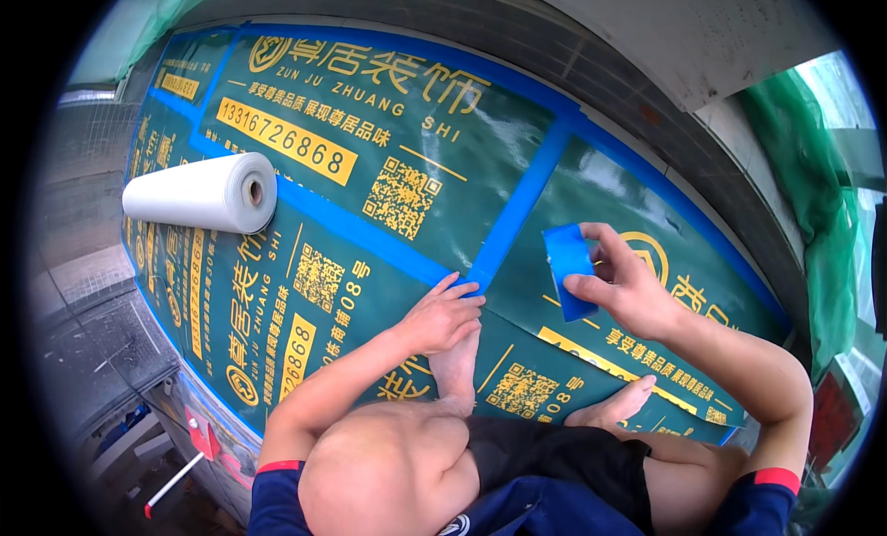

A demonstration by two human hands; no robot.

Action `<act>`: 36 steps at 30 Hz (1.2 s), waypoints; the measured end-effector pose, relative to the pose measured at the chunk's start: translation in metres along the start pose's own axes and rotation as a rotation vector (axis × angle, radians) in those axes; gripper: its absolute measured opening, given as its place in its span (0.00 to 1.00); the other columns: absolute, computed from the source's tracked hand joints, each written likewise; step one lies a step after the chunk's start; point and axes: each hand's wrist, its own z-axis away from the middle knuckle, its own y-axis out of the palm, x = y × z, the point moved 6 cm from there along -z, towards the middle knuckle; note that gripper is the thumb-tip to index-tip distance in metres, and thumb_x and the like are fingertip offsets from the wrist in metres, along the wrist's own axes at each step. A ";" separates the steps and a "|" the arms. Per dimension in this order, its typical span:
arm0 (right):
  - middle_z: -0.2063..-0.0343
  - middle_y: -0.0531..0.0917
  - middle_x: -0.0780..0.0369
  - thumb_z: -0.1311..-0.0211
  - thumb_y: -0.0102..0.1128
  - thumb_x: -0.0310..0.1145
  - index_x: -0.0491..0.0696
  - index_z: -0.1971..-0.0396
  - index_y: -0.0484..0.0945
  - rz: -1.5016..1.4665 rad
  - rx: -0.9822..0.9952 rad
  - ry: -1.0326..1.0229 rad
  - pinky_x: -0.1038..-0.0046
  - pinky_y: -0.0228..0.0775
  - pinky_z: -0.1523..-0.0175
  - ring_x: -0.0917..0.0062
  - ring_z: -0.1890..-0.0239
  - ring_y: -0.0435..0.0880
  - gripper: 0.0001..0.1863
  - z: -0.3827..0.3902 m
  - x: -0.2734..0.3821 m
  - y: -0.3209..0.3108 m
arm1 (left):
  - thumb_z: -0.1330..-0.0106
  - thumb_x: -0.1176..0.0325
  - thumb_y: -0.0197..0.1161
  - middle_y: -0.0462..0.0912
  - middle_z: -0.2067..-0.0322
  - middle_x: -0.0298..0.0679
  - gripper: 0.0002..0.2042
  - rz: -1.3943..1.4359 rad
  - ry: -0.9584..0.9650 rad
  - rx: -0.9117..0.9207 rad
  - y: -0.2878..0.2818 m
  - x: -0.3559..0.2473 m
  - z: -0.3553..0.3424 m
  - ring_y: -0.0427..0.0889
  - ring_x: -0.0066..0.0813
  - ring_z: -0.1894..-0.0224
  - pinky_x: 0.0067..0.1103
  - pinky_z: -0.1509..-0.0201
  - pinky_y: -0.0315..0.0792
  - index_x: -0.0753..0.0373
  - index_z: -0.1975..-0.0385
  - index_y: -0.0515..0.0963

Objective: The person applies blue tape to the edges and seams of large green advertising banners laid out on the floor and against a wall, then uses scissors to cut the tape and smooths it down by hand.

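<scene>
My left hand (446, 316) lies with its fingers stretched out, the tips on blue tape (508, 224) where two taped strips meet. Beneath is a green protective sheet (517, 102) with yellow print. In my right hand (628, 291) a roll of blue tape (569, 270) is gripped between thumb and fingers, held up over the sheet to the right of my left hand. From the roll to the strips on the sheet, I cannot make out a connecting piece of tape.
A thick white roll (199, 194) of film or sheet lies on the green covering at the left. My bare feet (614, 404) stand on the covering. Green netting (804, 194) hangs at the right. A white stick (176, 483) with red ends is at lower left.
</scene>
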 end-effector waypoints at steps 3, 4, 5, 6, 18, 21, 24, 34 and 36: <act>0.51 0.76 0.52 0.37 0.66 0.34 0.44 0.33 0.59 -0.033 0.063 -0.014 0.67 0.79 0.51 0.70 0.54 0.82 0.36 -0.010 0.001 0.016 | 0.33 0.64 0.64 0.86 0.54 0.42 0.12 0.342 -0.356 -0.128 -0.014 0.010 -0.003 0.81 0.40 0.44 0.38 0.35 0.71 0.64 0.55 0.82; 0.51 0.76 0.52 0.38 0.67 0.33 0.44 0.33 0.59 -0.038 0.079 -0.033 0.67 0.78 0.50 0.70 0.54 0.82 0.37 -0.013 -0.003 0.020 | 0.33 0.65 0.65 0.86 0.56 0.42 0.12 0.447 -0.428 -0.243 -0.023 0.012 -0.007 0.83 0.38 0.47 0.35 0.39 0.72 0.64 0.54 0.81; 0.51 0.75 0.52 0.38 0.67 0.32 0.43 0.33 0.59 -0.043 0.093 -0.052 0.67 0.78 0.50 0.70 0.54 0.81 0.37 -0.013 -0.005 0.023 | 0.32 0.65 0.65 0.87 0.58 0.41 0.13 0.554 -0.497 -0.357 -0.033 0.014 -0.010 0.84 0.36 0.49 0.32 0.42 0.74 0.65 0.53 0.81; 0.50 0.75 0.51 0.39 0.67 0.31 0.43 0.32 0.58 -0.038 0.113 -0.047 0.67 0.78 0.48 0.70 0.53 0.81 0.38 -0.012 -0.003 0.026 | 0.32 0.66 0.66 0.87 0.61 0.41 0.13 0.662 -0.567 -0.469 -0.040 0.014 -0.012 0.85 0.34 0.52 0.29 0.45 0.76 0.66 0.52 0.80; 0.40 0.73 0.48 0.32 0.61 0.32 0.47 0.25 0.52 0.373 0.190 -0.284 0.60 0.78 0.43 0.54 0.46 0.82 0.39 0.010 0.024 0.054 | 0.35 0.72 0.71 0.80 0.56 0.34 0.19 1.612 -0.481 -0.463 -0.066 -0.025 -0.055 0.78 0.21 0.53 0.22 0.46 0.74 0.58 0.45 0.76; 0.46 0.76 0.48 0.38 0.65 0.32 0.50 0.33 0.68 0.991 -0.047 -0.595 0.60 0.81 0.57 0.57 0.60 0.86 0.32 0.019 0.048 0.051 | 0.35 0.73 0.70 0.80 0.56 0.32 0.15 1.459 -0.417 -0.448 -0.075 -0.024 -0.048 0.77 0.20 0.54 0.21 0.47 0.73 0.59 0.49 0.78; 0.48 0.78 0.51 0.41 0.67 0.31 0.50 0.41 0.76 1.124 -0.156 -0.795 0.66 0.81 0.61 0.63 0.62 0.86 0.25 0.027 0.068 0.047 | 0.33 0.73 0.68 0.78 0.58 0.30 0.11 1.419 -0.430 -0.424 -0.082 -0.033 -0.045 0.76 0.18 0.55 0.20 0.47 0.72 0.60 0.53 0.78; 0.59 0.81 0.54 0.46 0.76 0.44 0.43 0.56 0.78 0.716 -0.196 -0.654 0.62 0.79 0.56 0.57 0.58 0.84 0.25 0.007 0.101 0.025 | 0.31 0.72 0.64 0.74 0.56 0.30 0.09 1.231 -0.419 -0.459 -0.097 -0.035 -0.046 0.74 0.16 0.57 0.18 0.53 0.72 0.59 0.53 0.77; 0.61 0.78 0.55 0.45 0.76 0.41 0.45 0.54 0.77 0.680 -0.062 -0.622 0.62 0.78 0.55 0.57 0.59 0.83 0.24 -0.007 0.079 0.044 | 0.30 0.73 0.63 0.74 0.54 0.33 0.10 1.286 -0.375 -0.461 -0.092 -0.037 -0.047 0.76 0.18 0.54 0.20 0.50 0.73 0.60 0.51 0.76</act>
